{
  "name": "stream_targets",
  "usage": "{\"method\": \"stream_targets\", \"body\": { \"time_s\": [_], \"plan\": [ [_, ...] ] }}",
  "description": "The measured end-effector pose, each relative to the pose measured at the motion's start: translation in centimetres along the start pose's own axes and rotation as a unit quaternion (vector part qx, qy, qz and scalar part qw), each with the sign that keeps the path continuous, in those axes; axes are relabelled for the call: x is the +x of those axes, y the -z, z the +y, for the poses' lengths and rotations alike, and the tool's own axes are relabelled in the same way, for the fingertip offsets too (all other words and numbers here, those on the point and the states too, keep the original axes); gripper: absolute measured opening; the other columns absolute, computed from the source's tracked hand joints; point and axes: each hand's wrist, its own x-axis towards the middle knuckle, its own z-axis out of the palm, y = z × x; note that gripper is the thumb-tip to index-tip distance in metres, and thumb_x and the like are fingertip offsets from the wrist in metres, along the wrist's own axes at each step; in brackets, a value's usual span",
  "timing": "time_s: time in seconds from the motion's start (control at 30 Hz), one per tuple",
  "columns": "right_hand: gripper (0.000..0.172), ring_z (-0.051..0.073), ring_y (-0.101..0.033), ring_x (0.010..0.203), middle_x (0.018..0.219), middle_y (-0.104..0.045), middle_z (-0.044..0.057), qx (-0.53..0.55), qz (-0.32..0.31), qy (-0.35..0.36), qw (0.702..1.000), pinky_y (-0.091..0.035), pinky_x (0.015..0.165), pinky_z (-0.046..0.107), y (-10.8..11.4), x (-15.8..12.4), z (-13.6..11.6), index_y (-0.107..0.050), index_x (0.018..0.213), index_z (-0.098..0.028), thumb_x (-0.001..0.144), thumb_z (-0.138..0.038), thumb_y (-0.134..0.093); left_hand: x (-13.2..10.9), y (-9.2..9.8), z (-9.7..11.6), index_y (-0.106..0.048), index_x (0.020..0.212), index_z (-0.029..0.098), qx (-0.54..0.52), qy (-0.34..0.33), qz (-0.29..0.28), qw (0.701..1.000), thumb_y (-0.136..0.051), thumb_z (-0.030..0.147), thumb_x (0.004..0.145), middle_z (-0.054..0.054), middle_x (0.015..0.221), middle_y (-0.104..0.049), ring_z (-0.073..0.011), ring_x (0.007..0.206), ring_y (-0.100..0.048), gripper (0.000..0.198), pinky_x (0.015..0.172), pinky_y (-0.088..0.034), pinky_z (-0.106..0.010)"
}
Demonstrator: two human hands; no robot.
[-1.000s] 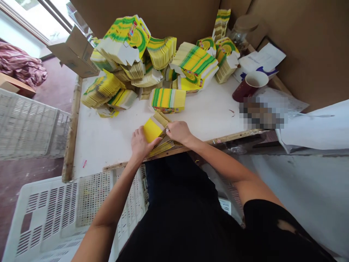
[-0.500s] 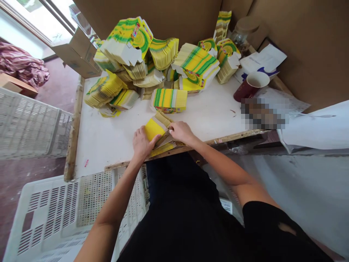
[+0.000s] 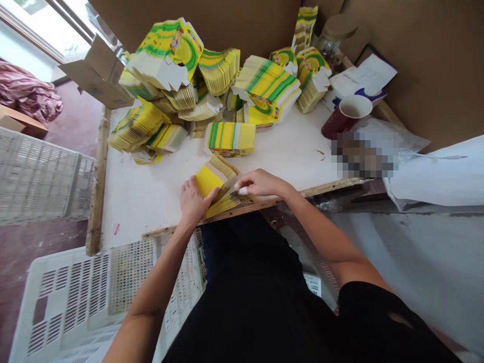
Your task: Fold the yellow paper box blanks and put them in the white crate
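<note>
A stack of flat folded cartons (image 3: 207, 180), yellow on top with pale flaps, leans near the table's front edge. My left hand (image 3: 193, 202) is wrapped round its left side, thumb along the near edge. At the stack's right end, my right hand (image 3: 260, 182) pinches at the flap edges of a carton; white coverings show on its fingertips. Exactly how much it grips is hidden by the fingers. Below, more cartons (image 3: 221, 205) show their yellow edges in a fanned row. Just behind lies a separate bundle of green-and-yellow cartons (image 3: 230, 138).
Several carton bundles (image 3: 162, 55) are heaped at the back of the white table (image 3: 143, 196). To the right stand a dark red mug (image 3: 346, 116), a jar (image 3: 335, 38) and a plastic bag (image 3: 401, 138). White plastic crates (image 3: 71, 287) stand below left; a cardboard box (image 3: 102, 75) is behind.
My right hand has shifted slightly right, its fingers now bent at the flap ends. More carton edges show fanned between the hands. The left hand keeps its hold; the view has shifted slightly.
</note>
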Motion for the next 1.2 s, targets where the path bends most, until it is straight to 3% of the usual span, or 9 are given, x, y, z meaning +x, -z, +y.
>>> {"method": "stream_targets", "body": {
  "time_s": [0.1,0.27,0.4,0.6,0.77,0.97,1.2],
  "plan": [
    [0.033,0.016,-0.06,0.086,0.099,-0.068,0.006,-0.071,0.143,0.019,0.987,-0.043,0.076,0.027,-1.1,0.7,0.3,-0.068,0.109,-0.018,0.081,-0.009,-0.053,0.0,-0.1,-0.1,-0.048,0.118,0.011,-0.008,-0.006,0.006,1.0,-0.052,0.061,0.076,-0.017,0.105,-0.059,-0.0354,0.104,-0.055,0.066,0.092,-0.044,-0.046],
    [0.032,0.019,-0.051,0.088,0.096,-0.06,0.008,-0.199,0.193,0.067,0.958,-0.039,0.072,0.029,-2.6,0.8,1.1,-0.069,0.095,-0.02,0.082,-0.003,-0.045,0.0,-0.4,-0.4,-0.049,0.117,0.011,-0.015,-0.008,0.017,1.0,-0.051,0.064,0.076,-0.017,0.104,-0.059,-0.0354,0.103,-0.055,0.066,0.091,-0.044,-0.047],
    [0.027,0.02,-0.048,0.088,0.093,-0.059,0.008,-0.224,0.164,0.076,0.958,-0.035,0.073,0.029,-2.2,0.7,0.4,-0.067,0.085,-0.018,0.083,-0.004,-0.044,0.1,-0.6,-0.4,-0.049,0.117,0.012,-0.022,-0.01,0.026,0.999,-0.05,0.066,0.075,-0.016,0.104,-0.059,-0.0351,0.104,-0.055,0.068,0.092,-0.044,-0.047],
    [0.018,0.016,-0.054,0.074,0.083,-0.066,0.004,-0.227,0.061,-0.004,0.972,-0.029,0.062,0.026,-0.1,2.4,-1.6,-0.066,0.089,-0.018,0.08,-0.009,-0.053,0.0,-0.6,-0.3,-0.048,0.118,0.011,-0.016,-0.009,0.027,0.999,-0.048,0.067,0.076,-0.018,0.105,-0.059,-0.0367,0.104,-0.054,0.07,0.09,-0.044,-0.047],
    [0.014,0.017,-0.06,0.077,0.086,-0.071,0.005,-0.25,0.012,-0.02,0.968,-0.031,0.062,0.025,1.2,3.7,-2.4,-0.069,0.089,-0.017,0.077,-0.014,-0.062,0.0,-0.5,-0.3,-0.047,0.119,0.01,-0.012,-0.02,0.013,1.0,-0.05,0.065,0.076,-0.018,0.106,-0.058,-0.036,0.103,-0.054,0.07,0.09,-0.044,-0.047],
    [0.026,0.028,-0.065,0.088,0.094,-0.072,0.016,-0.345,0.059,-0.048,0.936,-0.038,0.066,0.031,-0.3,3.4,-3.3,-0.07,0.1,-0.011,0.083,-0.02,-0.053,-0.2,-0.3,-0.4,-0.046,0.12,0.01,-0.013,-0.024,0.011,1.0,-0.053,0.069,0.071,-0.018,0.106,-0.057,-0.0357,0.103,-0.053,0.077,0.09,-0.043,-0.047],
    [0.025,0.029,-0.066,0.086,0.09,-0.072,0.018,-0.264,0.107,-0.111,0.952,-0.044,0.067,0.032,-1.8,4.6,-3.8,-0.072,0.092,-0.01,0.078,-0.023,-0.056,-0.4,-0.2,0.0,-0.043,0.124,0.008,-0.012,-0.025,-0.007,1.0,-0.053,0.067,0.071,-0.021,0.111,-0.055,-0.0375,0.106,-0.052,0.08,0.091,-0.042,-0.048]
  ]
}}
